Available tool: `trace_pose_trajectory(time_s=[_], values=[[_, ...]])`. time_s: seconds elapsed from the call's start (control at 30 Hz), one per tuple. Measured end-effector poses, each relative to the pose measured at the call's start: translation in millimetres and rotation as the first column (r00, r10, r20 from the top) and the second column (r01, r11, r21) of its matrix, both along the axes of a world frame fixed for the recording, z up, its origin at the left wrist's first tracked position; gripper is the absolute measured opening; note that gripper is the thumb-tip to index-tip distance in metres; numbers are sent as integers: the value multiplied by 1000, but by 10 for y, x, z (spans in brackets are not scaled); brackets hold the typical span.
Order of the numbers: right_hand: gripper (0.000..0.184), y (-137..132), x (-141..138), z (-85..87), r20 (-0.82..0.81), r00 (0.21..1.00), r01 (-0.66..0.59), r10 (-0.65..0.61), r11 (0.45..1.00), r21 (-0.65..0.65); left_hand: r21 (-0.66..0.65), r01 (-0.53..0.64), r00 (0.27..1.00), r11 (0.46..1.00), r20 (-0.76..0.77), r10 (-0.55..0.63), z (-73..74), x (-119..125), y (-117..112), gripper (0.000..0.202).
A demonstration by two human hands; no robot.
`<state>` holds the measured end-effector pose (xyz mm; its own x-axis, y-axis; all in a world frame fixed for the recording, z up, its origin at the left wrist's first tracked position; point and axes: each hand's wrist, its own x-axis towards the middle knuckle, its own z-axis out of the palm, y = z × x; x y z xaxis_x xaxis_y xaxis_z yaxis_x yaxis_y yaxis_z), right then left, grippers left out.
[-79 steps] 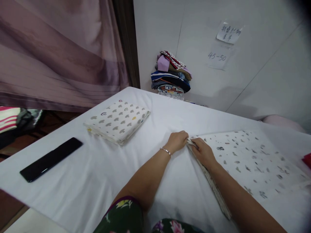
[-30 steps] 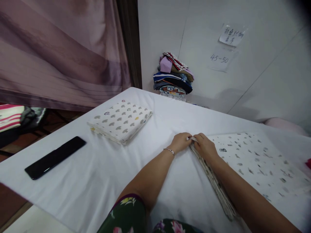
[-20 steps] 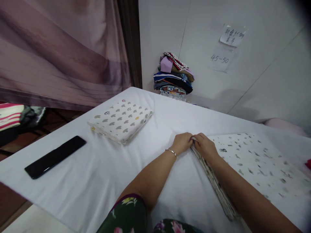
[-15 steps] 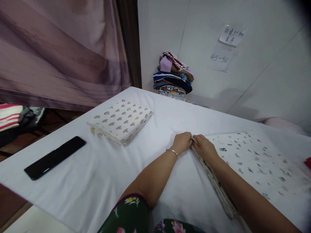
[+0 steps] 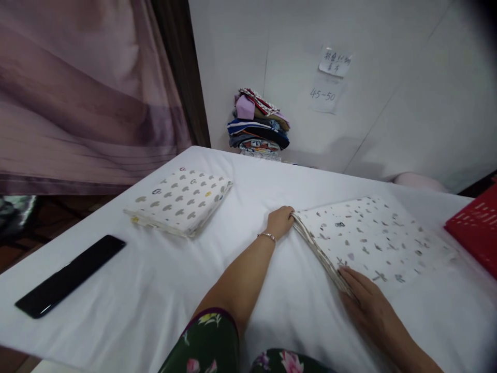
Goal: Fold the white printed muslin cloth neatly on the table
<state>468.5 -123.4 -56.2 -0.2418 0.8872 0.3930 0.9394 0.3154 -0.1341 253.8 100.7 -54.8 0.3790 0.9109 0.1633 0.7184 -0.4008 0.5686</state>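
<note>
A folded white cloth (image 5: 357,233) printed with small grey-brown motifs lies on the white-covered table, its stacked layers showing along the edge towards me. My left hand (image 5: 281,221), with a silver bracelet at the wrist, is closed on the far left corner of this cloth. Lower down the same edge, my right hand (image 5: 363,300) grips the layers, its fingers over the top; its thumb is hidden. To the left sits another folded cloth (image 5: 182,202), white with grey mushroom-like shapes, apart from both hands.
A black phone-like slab (image 5: 72,274) lies at the left of the table (image 5: 233,166). Stacked folded clothes (image 5: 258,124) stand by the wall beyond the far edge. A red perforated container (image 5: 476,228) is at the right. A pinkish curtain (image 5: 77,93) hangs at the left.
My right hand has slid from the far corner down along the cloth's edge towards me. My left hand still holds the corner. The view has turned right, bringing the red container in.
</note>
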Motion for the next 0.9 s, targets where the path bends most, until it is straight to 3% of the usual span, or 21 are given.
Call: trace_pose_trajectory(time_s=[0.17,0.37,0.7,0.9], values=[[60,-390,94,-100,2,999,-41,41,997,70,62,9,995,998,-95,-3,13,29,-36,23],[57,-385,99,-118,-11,999,-42,43,996,74,37,-27,998,999,-49,29,41,16,-47,29],[35,-488,233,58,-300,944,136,-134,991,-14,-22,-96,995,995,-32,96,41,39,5,19],[31,-567,237,21,-279,952,119,-127,992,-48,-16,-112,994,994,-12,112,39,41,10,20]])
